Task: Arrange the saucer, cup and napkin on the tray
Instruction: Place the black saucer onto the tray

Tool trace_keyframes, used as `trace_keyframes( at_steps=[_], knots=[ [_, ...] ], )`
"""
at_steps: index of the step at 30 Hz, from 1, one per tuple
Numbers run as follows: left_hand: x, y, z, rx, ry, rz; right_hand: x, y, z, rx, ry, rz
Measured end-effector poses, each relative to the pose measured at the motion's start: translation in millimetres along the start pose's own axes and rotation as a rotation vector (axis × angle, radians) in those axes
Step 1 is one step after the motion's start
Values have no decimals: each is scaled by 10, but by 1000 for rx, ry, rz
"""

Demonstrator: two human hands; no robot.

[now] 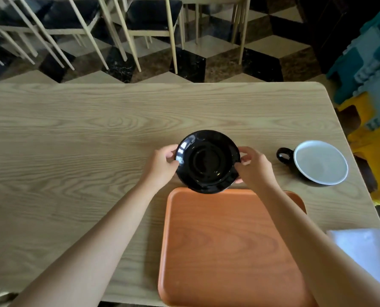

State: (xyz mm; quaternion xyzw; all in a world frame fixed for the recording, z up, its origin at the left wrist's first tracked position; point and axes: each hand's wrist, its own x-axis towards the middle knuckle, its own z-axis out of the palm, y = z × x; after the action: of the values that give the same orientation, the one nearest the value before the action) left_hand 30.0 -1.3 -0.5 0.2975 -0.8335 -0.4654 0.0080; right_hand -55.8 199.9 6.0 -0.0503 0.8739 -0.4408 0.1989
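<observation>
A glossy black saucer (207, 161) is held by both hands just beyond the far edge of the orange tray (226, 247). My left hand (162, 166) grips its left rim and my right hand (254, 168) grips its right rim. The saucer's near edge overlaps the tray's far rim. A black cup (317, 163) with a white inside stands on the table to the right, its handle pointing left. A white napkin (369, 251) lies flat at the right, beside the tray's right side, partly hidden by my right forearm. Nothing lies on the tray.
The light wooden table (85, 134) reaches to the left and far side. Beyond its far edge stand several chairs (140, 23) on a chequered floor. Teal and yellow objects (373, 85) are stacked off the table's right edge.
</observation>
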Motion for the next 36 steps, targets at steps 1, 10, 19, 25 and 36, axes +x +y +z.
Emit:
trace_keyframes(
  at_steps=[1,10,19,25,36],
  knots=[
    [-83,-12,-54,-26,-14,-12,-82,16,-10,37,10,-19],
    [-812,-308,-197,-24,-49,-56,-780,255,37,254,-85,7],
    [-1140,-456,-48,17,-37,-77,-1081,509,215,234,-116,85],
    [-1166,-465,-1,21,-14,-108,-1082,551,227,214,-121,111],
    [-1132,-401,-33,69,-16,-163,-1049,549,216,211,-132,80]
  ],
)
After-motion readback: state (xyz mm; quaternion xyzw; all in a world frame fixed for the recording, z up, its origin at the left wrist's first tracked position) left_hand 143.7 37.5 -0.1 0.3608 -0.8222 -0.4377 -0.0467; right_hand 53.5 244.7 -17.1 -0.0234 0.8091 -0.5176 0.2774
